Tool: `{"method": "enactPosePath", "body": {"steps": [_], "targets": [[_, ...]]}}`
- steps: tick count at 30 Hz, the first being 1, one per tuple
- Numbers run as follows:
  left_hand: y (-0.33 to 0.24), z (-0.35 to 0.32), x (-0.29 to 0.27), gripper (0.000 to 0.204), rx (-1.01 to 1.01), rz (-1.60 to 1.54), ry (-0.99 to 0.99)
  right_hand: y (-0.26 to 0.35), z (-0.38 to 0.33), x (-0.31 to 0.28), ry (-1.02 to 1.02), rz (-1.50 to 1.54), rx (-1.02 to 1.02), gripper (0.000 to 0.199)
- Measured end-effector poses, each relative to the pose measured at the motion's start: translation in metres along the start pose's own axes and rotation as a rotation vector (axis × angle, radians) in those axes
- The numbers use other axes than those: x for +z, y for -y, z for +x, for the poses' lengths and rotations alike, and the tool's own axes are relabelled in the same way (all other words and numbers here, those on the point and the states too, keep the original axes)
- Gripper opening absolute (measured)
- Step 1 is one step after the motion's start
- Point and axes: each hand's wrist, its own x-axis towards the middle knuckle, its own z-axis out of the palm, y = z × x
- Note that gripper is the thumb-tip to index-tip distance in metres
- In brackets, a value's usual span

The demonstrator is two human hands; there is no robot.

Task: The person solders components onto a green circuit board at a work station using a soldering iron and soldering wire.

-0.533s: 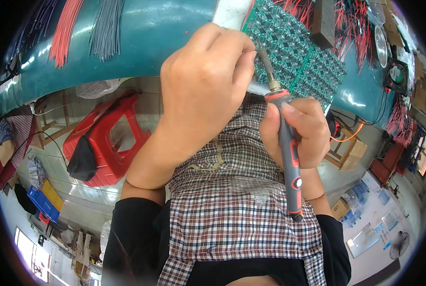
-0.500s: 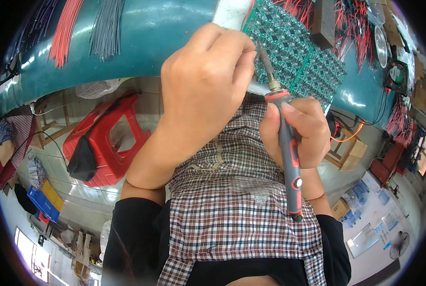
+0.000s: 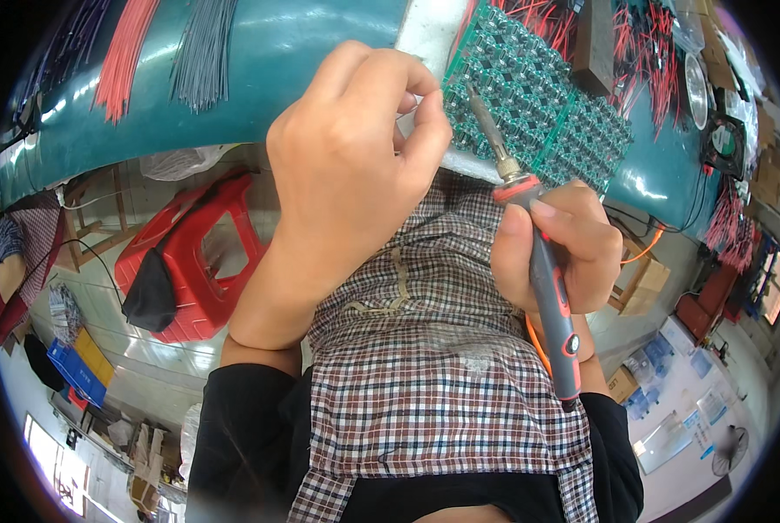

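My right hand (image 3: pixel 586 248) is wrapped round the grey and red handle of a soldering iron (image 3: pixel 548 288). The iron slants up to the left, its metal tip over a panel of small green circuit boards (image 3: pixel 529 65); whether the tip touches cannot be told. My left hand (image 3: pixel 342 152) is beside the panel's left edge, thumb and forefinger curled toward each other. Anything between those fingertips is too small or hidden to make out. Beneath the panel lies a pale, flat slab (image 3: pixel 422 30).
Bundles of red wires (image 3: pixel 126 65) and grey wires (image 3: pixel 203 57) lie on the green tabletop (image 3: pixel 259 87) at left. A dark block (image 3: pixel 593 48) rests on the panel's far right part. A small black fan (image 3: pixel 724 142) stands farther right. Below the table is a red stool (image 3: pixel 185 261).
My left hand has moved left, away from the iron's tip. The soldering iron and my right hand have shifted right and slightly down. More of the orange cable shows beside the handle.
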Motion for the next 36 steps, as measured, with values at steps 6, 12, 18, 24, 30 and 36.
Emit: {"method": "enactPosePath", "body": {"steps": [6,12,18,24,30,36], "targets": [[0.003,0.000,0.002,0.010,0.003,-0.002,0.004,-0.003,0.000,0.008,0.004,0.002,0.020,0.033],[0.007,0.001,0.003,0.010,0.027,0.011,0.017,0.001,0.000,0.010,0.037,-0.067,0.016,0.034],[0.012,-0.001,0.007,0.010,0.043,-0.016,0.021,0.001,0.000,0.014,0.049,-0.077,-0.033,0.036],[0.008,0.001,0.005,0.009,0.018,-0.039,0.001,0.001,0.004,0.011,0.075,-0.098,-0.042,0.039],[0.006,0.008,0.000,0.007,0.030,0.015,-0.057,-0.009,0.008,0.005,-0.040,-0.060,-0.014,0.032],[0.008,0.014,0.008,0.008,0.040,0.040,-0.036,-0.012,0.011,0.007,-0.019,-0.043,0.008,0.028]]}}
